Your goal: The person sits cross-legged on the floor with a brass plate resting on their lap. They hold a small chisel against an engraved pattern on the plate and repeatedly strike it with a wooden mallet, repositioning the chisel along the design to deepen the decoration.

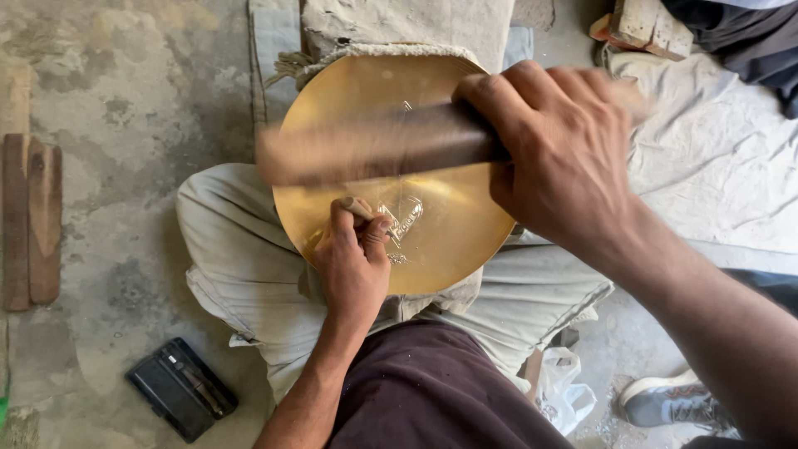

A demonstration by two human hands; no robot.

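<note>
Gripping a blurred wooden mallet [374, 150], the right hand [565, 150] has fingers clamped; left hand [353, 258] fingers pinch a chisel [370, 212] on the round polished brass plate [449, 241].

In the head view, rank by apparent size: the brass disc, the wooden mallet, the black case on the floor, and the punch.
1. Brass disc
2. Wooden mallet, though blurred and nearer the camera
3. Black case
4. Punch, mostly hidden inside the left hand

Count, as seen: one round brass plate [432, 166] on my lap. One wooden mallet [374, 150], one small chisel [366, 209]. One black phone [181, 388], near left. Two wooden slats [32, 220], far left. One shoe [673, 403], near right.
</note>
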